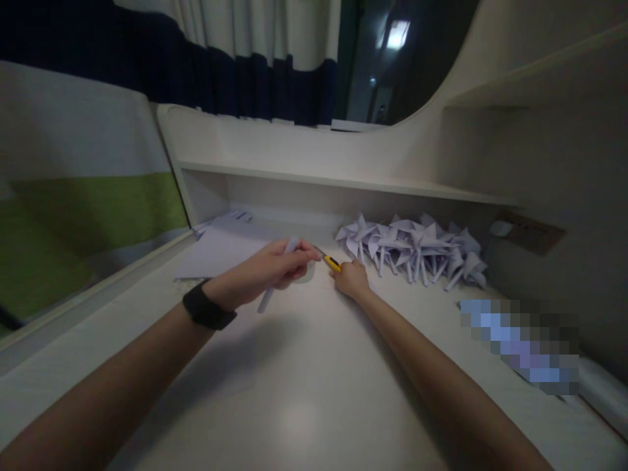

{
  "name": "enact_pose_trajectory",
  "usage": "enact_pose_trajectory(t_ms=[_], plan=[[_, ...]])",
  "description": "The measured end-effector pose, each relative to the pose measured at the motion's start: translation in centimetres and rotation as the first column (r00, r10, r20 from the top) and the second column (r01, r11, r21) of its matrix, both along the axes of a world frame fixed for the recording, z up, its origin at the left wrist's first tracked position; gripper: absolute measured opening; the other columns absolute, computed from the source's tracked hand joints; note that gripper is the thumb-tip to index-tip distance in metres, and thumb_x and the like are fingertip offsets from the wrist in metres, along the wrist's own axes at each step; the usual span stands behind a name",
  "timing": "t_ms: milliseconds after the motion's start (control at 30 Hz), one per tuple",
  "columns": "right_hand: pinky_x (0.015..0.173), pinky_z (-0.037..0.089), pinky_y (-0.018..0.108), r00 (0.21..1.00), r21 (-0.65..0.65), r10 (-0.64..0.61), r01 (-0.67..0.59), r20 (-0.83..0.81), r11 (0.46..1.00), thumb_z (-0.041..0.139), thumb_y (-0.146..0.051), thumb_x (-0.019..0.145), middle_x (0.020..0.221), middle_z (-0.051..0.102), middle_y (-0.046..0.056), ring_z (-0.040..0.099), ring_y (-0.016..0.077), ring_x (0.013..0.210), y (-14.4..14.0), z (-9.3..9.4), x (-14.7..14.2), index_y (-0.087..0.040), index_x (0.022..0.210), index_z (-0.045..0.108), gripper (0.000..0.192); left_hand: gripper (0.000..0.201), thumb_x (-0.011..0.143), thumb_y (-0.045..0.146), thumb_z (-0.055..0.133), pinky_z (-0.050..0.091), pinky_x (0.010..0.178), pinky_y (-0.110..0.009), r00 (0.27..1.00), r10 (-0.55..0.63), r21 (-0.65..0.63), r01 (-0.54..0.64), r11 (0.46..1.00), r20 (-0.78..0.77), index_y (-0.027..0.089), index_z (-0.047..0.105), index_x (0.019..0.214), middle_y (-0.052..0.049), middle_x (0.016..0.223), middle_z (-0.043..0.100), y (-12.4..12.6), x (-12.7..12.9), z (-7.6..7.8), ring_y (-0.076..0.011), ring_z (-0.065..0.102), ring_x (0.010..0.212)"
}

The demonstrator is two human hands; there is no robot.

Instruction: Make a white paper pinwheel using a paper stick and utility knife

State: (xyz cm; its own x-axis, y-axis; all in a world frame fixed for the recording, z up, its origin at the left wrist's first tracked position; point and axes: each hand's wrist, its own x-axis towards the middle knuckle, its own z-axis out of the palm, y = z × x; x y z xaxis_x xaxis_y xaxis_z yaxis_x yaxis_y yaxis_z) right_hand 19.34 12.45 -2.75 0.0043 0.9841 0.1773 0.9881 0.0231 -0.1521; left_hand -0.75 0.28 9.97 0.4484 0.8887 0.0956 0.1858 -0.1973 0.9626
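Observation:
My left hand (279, 263), with a black band on its wrist, is closed around a thin rolled white paper stick (265, 301) that slants down over the desk. In my right hand (352, 279) is a yellow utility knife (333, 263), its blade end pointing at my left fingertips. Whether the blade touches those fingers or something between them I cannot tell. Partly hidden under my left fingers is a pale rounded thing (305, 275), perhaps a tape roll. Just beyond my right hand lies a heap of white paper pinwheels (417, 243) on paper sticks.
White paper sheets (220, 247) lie at the back left. A pixelated device (515, 347) rests on the right, near a white plug (500, 228) on the wall. A low shelf (314, 180) spans the back of the white desk (294, 366), below a curtain (275, 72).

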Motion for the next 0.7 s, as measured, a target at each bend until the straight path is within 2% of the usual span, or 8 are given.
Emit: enact_pose_trajectory(t_ms=[67,167,267,367,467,533,600,700], plan=[[0.092,0.04,0.035,1.0,0.012,-0.002,0.002,-0.011,1.0,0.052,-0.046,0.09,0.115,0.061,0.023,0.056,0.0301,0.109,-0.2,0.3,-0.2,-0.009,0.108,0.069,0.045,0.025,0.088,0.04,0.053,0.021,0.043,-0.02,1.0,0.01,0.045,-0.009,0.999,-0.029,0.016,0.056,0.092,0.006,0.059,0.038,-0.6,0.6,-0.8,-0.0075,0.03,0.047],[0.089,0.041,0.035,0.999,0.04,0.004,-0.003,-0.036,0.999,0.052,-0.049,0.089,0.118,0.061,0.023,0.056,0.0303,0.11,-1.0,1.2,-0.6,-0.009,0.11,0.068,0.048,0.025,0.088,0.039,0.051,0.025,0.044,-0.02,0.996,0.059,0.193,-0.045,0.98,-0.066,0.017,0.056,0.099,0.006,0.057,0.041,-1.3,1.3,-2.2,-0.0088,0.034,0.047],[0.091,0.04,0.032,0.997,0.084,0.053,-0.048,-0.055,0.995,0.042,-0.044,0.095,0.117,0.063,0.019,0.056,0.0262,0.112,-2.5,2.3,-0.4,-0.014,0.112,0.068,0.043,0.023,0.09,0.037,0.049,0.033,0.05,-0.021,0.992,0.088,0.372,-0.048,0.927,-0.09,0.017,0.057,0.098,0.005,0.058,0.044,-1.7,1.6,-3.7,-0.0105,0.04,0.052],[0.091,0.039,0.027,0.993,0.103,0.104,-0.098,-0.055,0.99,0.042,-0.034,0.095,0.117,0.065,0.013,0.058,0.0213,0.111,-4.3,3.3,0.9,-0.019,0.117,0.066,0.035,0.023,0.093,0.036,0.044,0.036,0.053,-0.024,0.971,0.169,0.451,-0.077,0.889,-0.167,0.019,0.058,0.099,0.005,0.059,0.046,-1.8,1.5,-5.1,-0.0124,0.044,0.053],[0.087,0.042,0.027,0.996,0.078,0.083,-0.079,-0.04,0.994,0.048,-0.03,0.092,0.118,0.066,0.012,0.06,0.0221,0.109,-5.5,4.1,2.8,-0.019,0.119,0.065,0.034,0.02,0.092,0.034,0.044,0.041,0.064,-0.028,0.924,0.316,0.587,-0.136,0.798,-0.215,0.02,0.059,0.098,-0.001,0.075,0.06,-1.6,1.2,-6.4,-0.0164,0.054,0.067],[0.085,0.044,0.029,0.998,0.057,0.056,-0.055,-0.023,0.997,0.048,-0.031,0.091,0.118,0.067,0.014,0.061,0.0239,0.109,-5.7,4.3,3.4,-0.018,0.118,0.065,0.035,0.021,0.093,0.034,0.044,0.041,0.069,-0.03,0.881,0.406,0.643,-0.166,0.748,-0.245,0.021,0.059,0.099,-0.004,0.083,0.064,-1.5,1.2,-7.1,-0.0191,0.058,0.073],[0.085,0.044,0.031,0.999,0.042,0.044,-0.044,-0.002,0.998,0.049,-0.034,0.09,0.116,0.067,0.016,0.06,0.0257,0.11,-5.5,4.3,3.2,-0.017,0.118,0.065,0.036,0.023,0.094,0.035,0.041,0.041,0.068,-0.031,0.836,0.46,0.666,-0.161,0.728,-0.301,0.021,0.058,0.1,-0.005,0.081,0.066,-1.5,1.1,-7.7,-0.021,0.061,0.072],[0.085,0.046,0.033,0.998,0.019,0.05,-0.051,0.035,0.999,0.055,-0.037,0.087,0.113,0.067,0.018,0.061,0.0281,0.108,-4.9,3.9,1.3,-0.015,0.114,0.066,0.036,0.023,0.094,0.033,0.04,0.042,0.067,-0.031,0.79,0.478,0.696,-0.093,0.712,-0.383,0.022,0.056,0.105,-0.006,0.083,0.068,-1.7,1.0,-8.4,-0.0239,0.065,0.074]])
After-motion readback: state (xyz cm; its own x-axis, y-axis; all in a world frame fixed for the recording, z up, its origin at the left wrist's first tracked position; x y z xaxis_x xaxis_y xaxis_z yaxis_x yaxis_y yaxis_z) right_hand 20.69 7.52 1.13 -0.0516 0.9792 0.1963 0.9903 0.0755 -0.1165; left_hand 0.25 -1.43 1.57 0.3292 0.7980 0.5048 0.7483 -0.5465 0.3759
